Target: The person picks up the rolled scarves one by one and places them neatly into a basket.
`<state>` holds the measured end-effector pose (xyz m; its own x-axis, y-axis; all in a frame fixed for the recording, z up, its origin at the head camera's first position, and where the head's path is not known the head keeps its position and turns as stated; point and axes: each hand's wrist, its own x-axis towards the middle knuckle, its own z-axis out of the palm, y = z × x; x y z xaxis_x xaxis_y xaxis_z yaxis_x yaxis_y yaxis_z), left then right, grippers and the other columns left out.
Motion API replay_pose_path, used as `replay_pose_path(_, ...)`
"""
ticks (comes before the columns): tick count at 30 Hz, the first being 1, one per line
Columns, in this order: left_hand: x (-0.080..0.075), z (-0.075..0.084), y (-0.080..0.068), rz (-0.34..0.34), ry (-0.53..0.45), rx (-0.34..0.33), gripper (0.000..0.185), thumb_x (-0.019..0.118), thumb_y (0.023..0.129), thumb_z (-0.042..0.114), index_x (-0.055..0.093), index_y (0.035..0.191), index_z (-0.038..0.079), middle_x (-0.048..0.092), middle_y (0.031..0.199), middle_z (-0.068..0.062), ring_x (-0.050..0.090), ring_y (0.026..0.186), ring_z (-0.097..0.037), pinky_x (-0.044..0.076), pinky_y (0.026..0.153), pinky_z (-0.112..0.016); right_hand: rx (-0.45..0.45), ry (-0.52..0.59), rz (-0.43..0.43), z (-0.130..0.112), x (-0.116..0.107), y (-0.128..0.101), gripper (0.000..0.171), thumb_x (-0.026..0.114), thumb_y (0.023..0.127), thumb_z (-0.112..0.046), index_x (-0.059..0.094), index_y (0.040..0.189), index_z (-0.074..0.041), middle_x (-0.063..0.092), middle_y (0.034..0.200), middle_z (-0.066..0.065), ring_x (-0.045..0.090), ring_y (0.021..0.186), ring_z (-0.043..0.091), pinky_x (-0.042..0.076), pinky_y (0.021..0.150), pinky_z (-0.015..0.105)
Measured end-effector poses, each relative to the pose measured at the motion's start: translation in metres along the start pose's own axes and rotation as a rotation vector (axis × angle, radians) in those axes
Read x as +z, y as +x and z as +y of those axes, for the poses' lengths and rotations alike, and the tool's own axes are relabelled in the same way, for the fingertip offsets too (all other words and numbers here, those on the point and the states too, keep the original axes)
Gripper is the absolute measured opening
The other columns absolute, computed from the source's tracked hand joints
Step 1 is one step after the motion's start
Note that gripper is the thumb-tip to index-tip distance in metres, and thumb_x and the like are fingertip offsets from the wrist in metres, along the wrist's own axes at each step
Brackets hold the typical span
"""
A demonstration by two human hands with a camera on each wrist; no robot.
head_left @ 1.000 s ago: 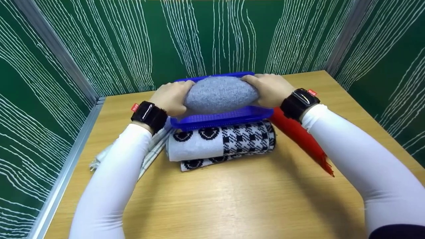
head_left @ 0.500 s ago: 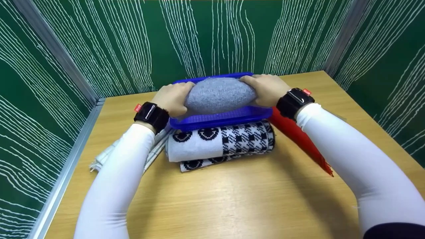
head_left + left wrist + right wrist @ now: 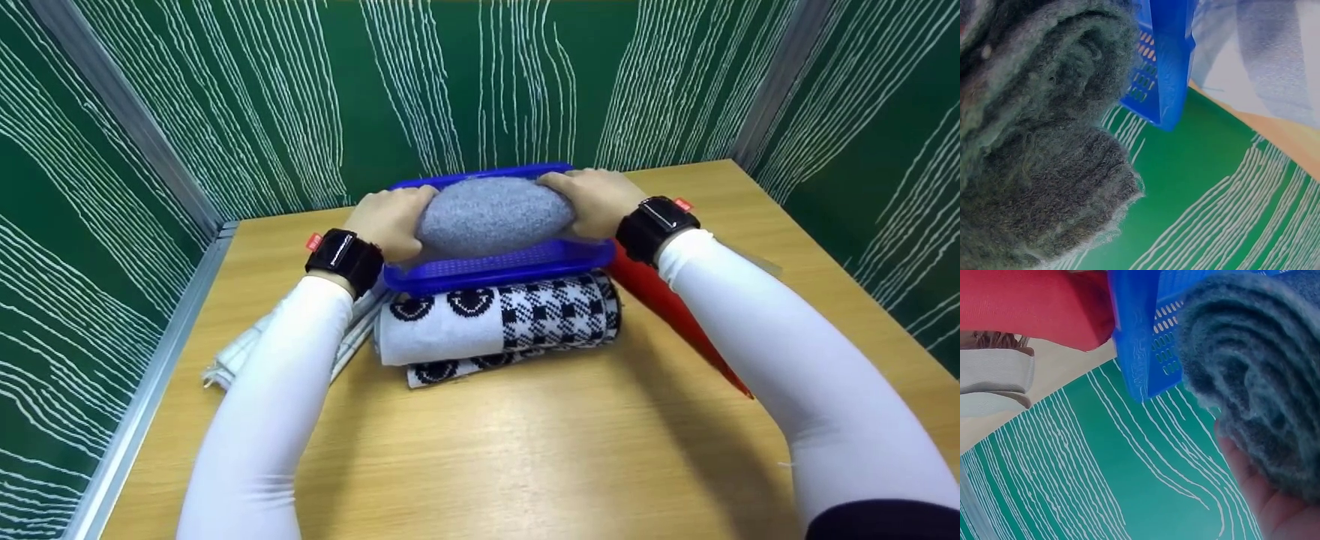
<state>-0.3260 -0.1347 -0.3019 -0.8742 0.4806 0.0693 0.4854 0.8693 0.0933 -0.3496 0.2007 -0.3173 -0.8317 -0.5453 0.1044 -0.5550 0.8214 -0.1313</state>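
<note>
Spreading across the lower part of the head view, the light wooden counter (image 3: 525, 450) sits inside green walls streaked with white lines (image 3: 300, 97), and it carries everything else. Near its far edge rests a blue perforated plastic basket (image 3: 502, 270), whose slotted wall also shows in the left wrist view (image 3: 1168, 62) and the right wrist view (image 3: 1140, 343). A rolled grey fuzzy wool cloth (image 3: 491, 214) lies in the basket, rising above its rim, and both hands hold it at its ends: the left hand (image 3: 390, 221) has its fingers curled over the left end, and the right hand (image 3: 592, 199) cups the right end, its palm showing under the roll in the right wrist view (image 3: 1264, 500). Just in front of the basket, touching its near wall, lies a folded black-and-white knitted cloth with checks and round motifs (image 3: 499, 319). A red fringed cloth (image 3: 675, 315) stretches out to the right of the basket, partly under the right forearm, and a pale white folded cloth (image 3: 240, 352) lies to the left, beneath the left sleeve. Black wrist bands (image 3: 343, 259) circle both wrists.
</note>
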Motion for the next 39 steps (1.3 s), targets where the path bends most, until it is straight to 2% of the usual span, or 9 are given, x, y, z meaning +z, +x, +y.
replay_pose_path(9,0.004,-0.001,0.006,-0.019,-0.005,-0.016,0.065,0.074,0.083,0.006,0.059,0.145,0.011,0.069,0.141,-0.014,0.067,0.129,-0.039,0.054,0.112,-0.06,0.01,0.015,-0.041,0.002,0.001,0.006,0.082,0.087,0.086,-0.019,0.05,0.159,-0.01,0.064,0.148,0.028,0.064,0.132,0.051,0.048,0.115,0.071)
replay_pose_path(17,0.006,-0.003,0.011,-0.023,0.005,-0.01,0.063,0.074,0.082,0.006,0.059,0.143,0.01,0.07,0.141,-0.015,0.066,0.13,-0.039,0.054,0.112,-0.06,0.007,0.017,-0.032,0.005,0.003,0.008,0.081,0.09,0.085,-0.024,0.053,0.156,-0.013,0.066,0.145,0.027,0.066,0.13,0.05,0.05,0.113,0.069)
replay_pose_path(27,0.01,-0.002,0.012,-0.055,-0.027,-0.02,0.058,0.075,0.083,0.004,0.059,0.139,0.01,0.069,0.138,-0.015,0.065,0.13,-0.039,0.053,0.115,-0.059,0.035,0.026,-0.071,0.006,0.006,0.011,0.078,0.088,0.087,-0.025,0.054,0.157,-0.015,0.066,0.146,0.026,0.064,0.132,0.049,0.048,0.115,0.07)
replay_pose_path(39,0.018,-0.005,0.021,-0.089,-0.023,-0.04,0.059,0.073,0.083,0.004,0.058,0.14,0.01,0.07,0.137,-0.017,0.066,0.13,-0.04,0.053,0.114,-0.06,0.037,0.029,-0.102,0.008,0.011,0.014,0.079,0.087,0.086,-0.023,0.053,0.156,-0.012,0.067,0.144,0.027,0.065,0.13,0.049,0.049,0.116,0.067)
